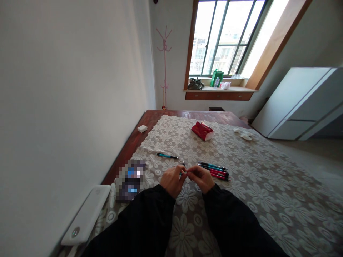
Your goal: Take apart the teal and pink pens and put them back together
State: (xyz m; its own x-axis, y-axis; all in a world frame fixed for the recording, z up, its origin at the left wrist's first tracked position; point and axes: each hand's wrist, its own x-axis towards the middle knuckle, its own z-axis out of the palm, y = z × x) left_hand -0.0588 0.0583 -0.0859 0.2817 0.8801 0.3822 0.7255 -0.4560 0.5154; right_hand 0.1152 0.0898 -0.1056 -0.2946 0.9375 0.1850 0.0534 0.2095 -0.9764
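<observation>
Inspector: State of the hands?

Examiner: The left hand is closed to a fingertip pinch on a slim item, mostly hidden, partly teal. The right hand meets it with thumb and forefinger pinched at its end. Whether it is 1 piece or 2 cannot be told.

Inspector: Location?

Examiner: Between the 2 hands, above the near-middle of the flowered cloth. A teal pen lies just beyond the left hand; a row of teal and red pens lies just right of the right hand.

Inspector: Hazards?

Examiner: In my judgement, 3. A slight slip of the pinch could drop the item, and the raised pattern could conceal a small part. An outward swing of the right hand could scatter the row. A forward reach by the left could roll the teal pen.

Inspector: Markings?

Examiner: None legible. The red packet, far side, shows no readable label; the patch at left is pixelated; the green marks on the white device, near left, are too small.
</observation>
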